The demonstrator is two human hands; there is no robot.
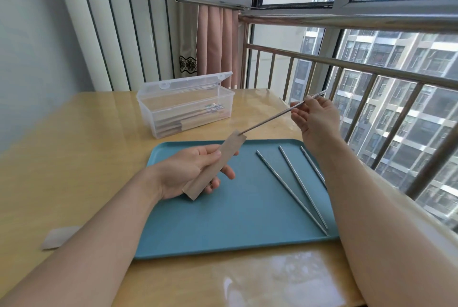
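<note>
My left hand grips the paper sleeve over the tray. My right hand pinches a chopstick, its tip just inside the sleeve. Three chopsticks lie bare on the tray, so I judge the work perhaps halfway. The box seems to hold wrapped ones.

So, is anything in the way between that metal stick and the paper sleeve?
Nothing visible is. The stick, pinched by the right hand, meets the open end of the paper sleeve in the left hand. The other three sticks lie below on the blue tray.
</note>
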